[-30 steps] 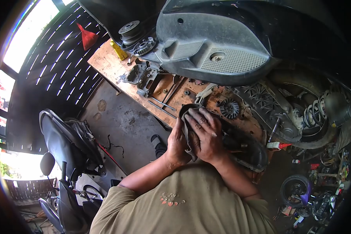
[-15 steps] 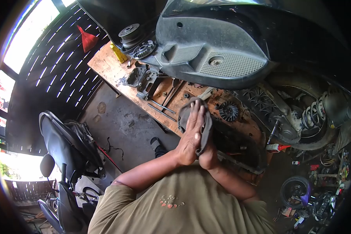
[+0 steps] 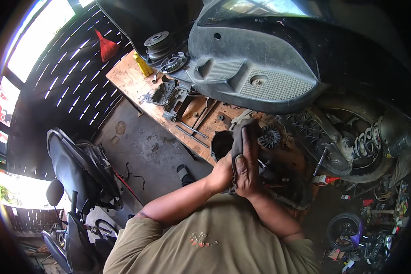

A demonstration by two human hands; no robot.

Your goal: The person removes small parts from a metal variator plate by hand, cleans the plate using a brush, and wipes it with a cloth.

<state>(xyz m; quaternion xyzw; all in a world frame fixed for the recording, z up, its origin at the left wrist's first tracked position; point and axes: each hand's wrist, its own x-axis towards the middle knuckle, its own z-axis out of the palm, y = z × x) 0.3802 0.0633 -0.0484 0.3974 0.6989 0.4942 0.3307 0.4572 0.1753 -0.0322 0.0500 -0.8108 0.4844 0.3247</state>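
Observation:
A dark grey rag (image 3: 238,142) is pressed between my two palms above the bench's near edge. My left hand (image 3: 221,171) lies against its left side, the fingers mostly hidden behind the cloth. On the other side, my right hand (image 3: 248,171) presses flat against it with fingers pointing away from me; dark smudges show on the fingers. Just past the hands lies a finned fan wheel (image 3: 270,136). Beneath them is a long black engine cover (image 3: 297,194), partly covered by my hands and forearms.
A scooter (image 3: 260,86) with exposed rear shock (image 3: 365,138) stands over the wooden bench (image 3: 123,73). On the bench are metal casings (image 3: 176,102), long tools (image 3: 194,130) and a yellow bottle (image 3: 143,65). Another scooter (image 3: 75,171) is at left. A red-tipped tube (image 3: 325,179) sits at right.
My hands have shifted against each other on the rag: the right hand's back now faces up toward me, the left has slid lower. More of the black cover shows. The view tilts slightly.

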